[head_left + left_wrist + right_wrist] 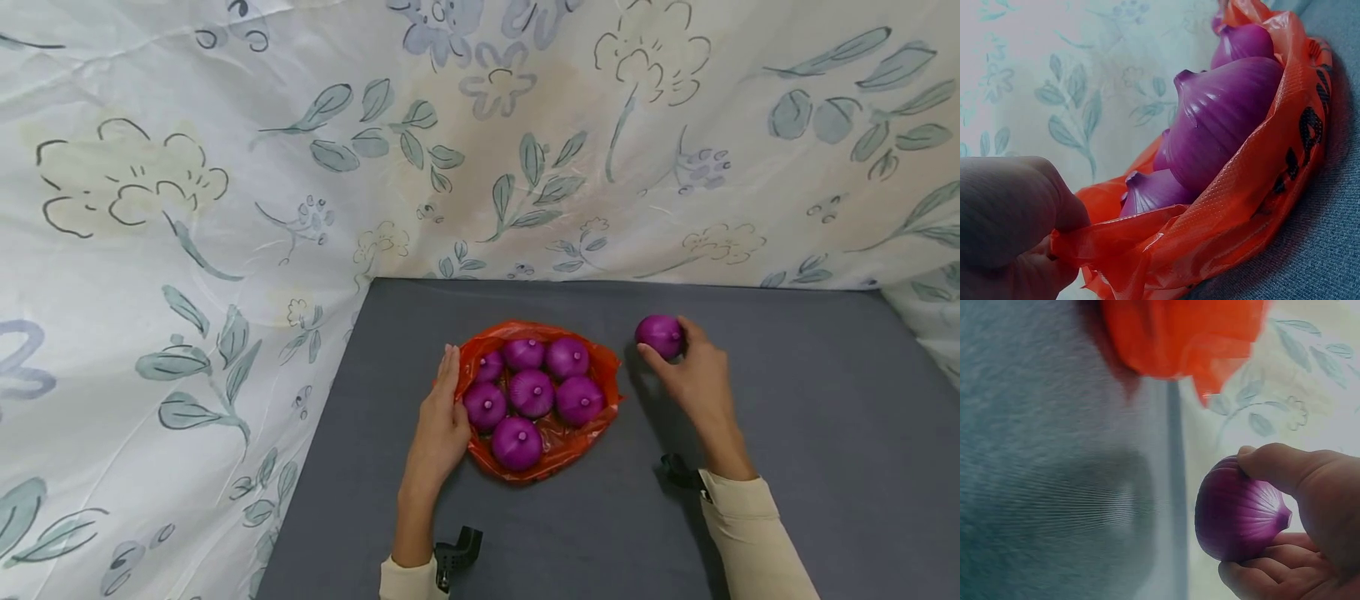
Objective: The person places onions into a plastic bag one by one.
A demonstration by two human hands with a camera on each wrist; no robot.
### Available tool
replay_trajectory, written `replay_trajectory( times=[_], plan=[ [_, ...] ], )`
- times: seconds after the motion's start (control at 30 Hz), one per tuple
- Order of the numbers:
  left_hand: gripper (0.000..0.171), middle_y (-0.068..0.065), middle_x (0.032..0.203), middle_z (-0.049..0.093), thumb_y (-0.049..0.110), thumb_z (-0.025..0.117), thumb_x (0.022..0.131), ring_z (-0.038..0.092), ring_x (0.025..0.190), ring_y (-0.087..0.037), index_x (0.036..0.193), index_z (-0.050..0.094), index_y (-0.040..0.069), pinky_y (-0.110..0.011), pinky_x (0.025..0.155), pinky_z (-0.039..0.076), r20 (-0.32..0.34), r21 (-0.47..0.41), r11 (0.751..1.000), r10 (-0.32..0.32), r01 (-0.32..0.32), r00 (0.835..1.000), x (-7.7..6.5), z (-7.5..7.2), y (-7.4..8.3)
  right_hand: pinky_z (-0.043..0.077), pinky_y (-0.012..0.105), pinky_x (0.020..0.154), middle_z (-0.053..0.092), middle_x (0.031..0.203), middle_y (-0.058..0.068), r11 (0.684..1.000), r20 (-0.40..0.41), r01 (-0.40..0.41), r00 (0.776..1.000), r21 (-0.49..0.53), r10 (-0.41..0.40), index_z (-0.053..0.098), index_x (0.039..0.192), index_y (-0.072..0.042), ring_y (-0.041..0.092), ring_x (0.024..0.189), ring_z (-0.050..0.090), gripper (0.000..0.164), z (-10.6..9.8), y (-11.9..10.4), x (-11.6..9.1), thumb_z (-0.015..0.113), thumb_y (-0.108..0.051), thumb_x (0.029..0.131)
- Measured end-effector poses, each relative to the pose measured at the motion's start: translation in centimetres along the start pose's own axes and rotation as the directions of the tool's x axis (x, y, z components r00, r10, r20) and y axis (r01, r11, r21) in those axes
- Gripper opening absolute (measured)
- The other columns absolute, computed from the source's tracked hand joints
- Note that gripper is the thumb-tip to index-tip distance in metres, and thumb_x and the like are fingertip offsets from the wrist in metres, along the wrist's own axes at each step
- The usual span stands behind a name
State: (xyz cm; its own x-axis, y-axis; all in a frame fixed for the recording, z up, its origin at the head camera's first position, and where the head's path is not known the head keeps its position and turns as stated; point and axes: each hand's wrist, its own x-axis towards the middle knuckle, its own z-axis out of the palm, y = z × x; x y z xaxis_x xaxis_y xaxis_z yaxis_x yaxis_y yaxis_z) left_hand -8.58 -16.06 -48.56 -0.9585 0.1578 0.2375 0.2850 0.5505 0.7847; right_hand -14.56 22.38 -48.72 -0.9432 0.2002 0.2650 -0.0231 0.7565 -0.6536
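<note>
My right hand (697, 379) holds one red onion (660, 335) between thumb and fingers, to the right of an orange-red plastic bag (573, 446). In the right wrist view that onion (1238, 512) shows its pointed tip toward the palm, with a gap between it and the bag (1179, 337). At the bag's left side, my left hand (438, 429) pinches the rim, as the left wrist view shows with the bag edge (1116, 240) between thumb and fingers. Several red onions (532, 393) sit inside the opened bag, tips up.
The bag rests on a dark grey table (832, 433). Behind it and to the left hangs a white cloth (480, 208) printed with flowers and leaves. Black wrist mounts (459, 550) sit on both forearms.
</note>
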Motion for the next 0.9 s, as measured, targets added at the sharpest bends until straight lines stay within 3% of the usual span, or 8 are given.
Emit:
replay_trajectory(
  times=[0.23,0.43,0.7,0.9],
  plan=[
    [0.085,0.008,0.176,0.011,-0.014,0.047,0.099,0.012,0.161,-0.01,0.17,0.016,0.021,-0.041,0.125,0.027,-0.007,0.015,1.0,-0.002,0.002,1.0,-0.1,0.0,0.0,0.053,0.066,0.094,0.059,0.14,0.038,0.999,0.002,0.022,1.0,0.047,-0.023,0.045,0.154,0.009,0.055,0.119,0.064,0.084,-1.5,-1.8,-0.6,0.08,-0.039,0.094],
    [0.085,0.007,0.176,0.011,-0.014,0.046,0.099,0.012,0.162,-0.012,0.17,0.016,0.02,-0.041,0.125,0.028,-0.003,0.016,1.0,0.004,-0.004,1.0,0.0,0.0,0.1,0.049,0.062,0.1,0.053,0.149,0.034,0.994,0.009,-0.005,1.0,0.108,0.004,0.043,0.158,0.005,0.052,0.13,0.058,0.088,-2.5,-2.9,-1.3,0.082,-0.041,0.093],
    [0.084,0.008,0.176,0.011,-0.014,0.046,0.099,0.012,0.161,-0.01,0.17,0.016,0.02,-0.038,0.126,0.024,0.0,0.013,1.0,0.003,-0.003,1.0,-0.1,0.0,0.1,0.047,0.054,0.101,0.052,0.154,0.028,0.985,0.022,-0.021,1.0,0.169,0.017,0.044,0.159,0.0,0.045,0.136,0.056,0.088,-3.6,-4.2,-2.7,0.083,-0.042,0.092],
    [0.084,0.009,0.176,0.012,-0.013,0.046,0.1,0.012,0.162,-0.01,0.17,0.016,0.022,-0.038,0.126,0.024,0.002,0.004,1.0,0.001,-0.001,1.0,-0.2,0.0,0.0,0.047,0.048,0.1,0.054,0.154,0.025,0.981,0.064,0.006,0.998,0.192,-0.018,0.045,0.16,-0.004,0.043,0.136,0.057,0.089,-3.9,-5.2,-3.8,0.084,-0.043,0.09]
  ],
)
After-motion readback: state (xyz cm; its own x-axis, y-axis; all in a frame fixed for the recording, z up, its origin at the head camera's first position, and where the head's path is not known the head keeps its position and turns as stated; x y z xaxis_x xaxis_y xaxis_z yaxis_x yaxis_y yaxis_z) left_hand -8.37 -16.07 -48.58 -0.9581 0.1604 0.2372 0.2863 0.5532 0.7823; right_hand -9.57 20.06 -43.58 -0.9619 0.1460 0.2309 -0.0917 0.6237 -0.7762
